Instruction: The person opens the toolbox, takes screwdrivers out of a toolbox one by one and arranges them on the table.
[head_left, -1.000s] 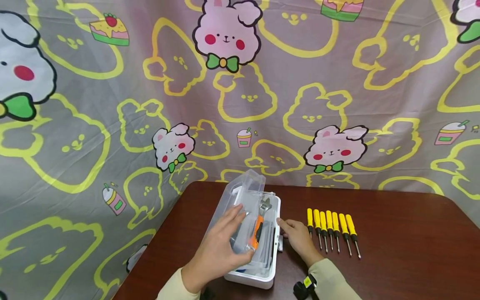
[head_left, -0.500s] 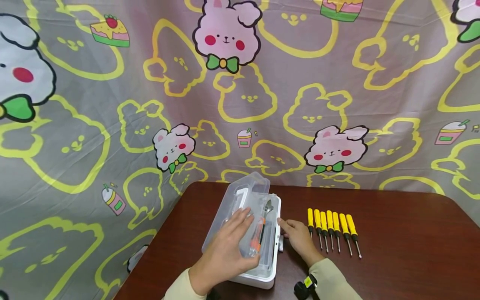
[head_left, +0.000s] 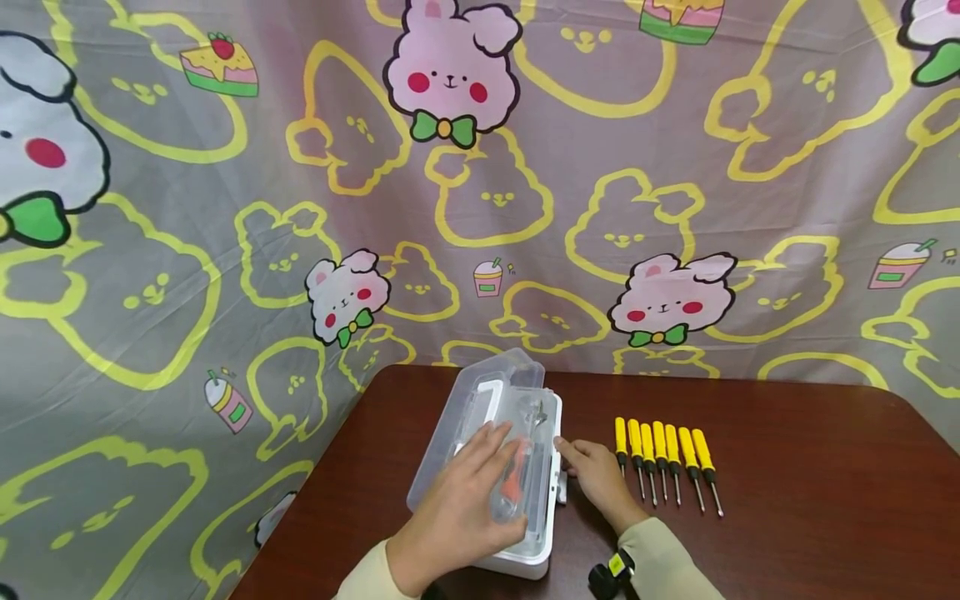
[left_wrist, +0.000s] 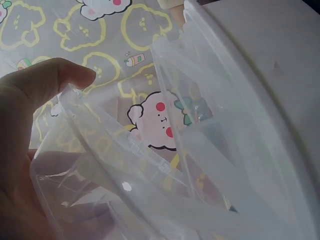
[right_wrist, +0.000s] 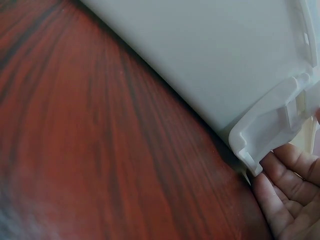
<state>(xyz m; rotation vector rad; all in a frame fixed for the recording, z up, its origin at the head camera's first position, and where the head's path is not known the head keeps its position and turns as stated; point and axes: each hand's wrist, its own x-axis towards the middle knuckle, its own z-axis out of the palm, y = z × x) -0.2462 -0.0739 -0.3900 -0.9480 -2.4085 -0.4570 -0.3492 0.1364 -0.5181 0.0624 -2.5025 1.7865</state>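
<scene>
A white toolbox [head_left: 553, 500] with a clear hinged lid [head_left: 450, 433] stands on the table, its lid partly lowered. My left hand [head_left: 461, 508] holds the lid; in the left wrist view the thumb lies at the lid's edge and the fingers show blurred through the plastic. Through the lid I see an adjustable wrench [head_left: 514, 475] with an orange handle inside. At the box's right side, my right hand [head_left: 597, 479] grips the rim and wall. Its bent fingers touch near the white latch [right_wrist: 270, 120], which hangs loose in the right wrist view.
Several screwdrivers [head_left: 660, 442] with yellow handles lie in a row right of the box, tips toward me. A brown wooden table [head_left: 810, 492] bears everything. Behind and to the left hangs a patterned cloth [head_left: 525, 167].
My left hand has moved right and slightly down with the lid, which has swung lower over the box and now covers the wrench. The right hand and screwdrivers have stayed in place.
</scene>
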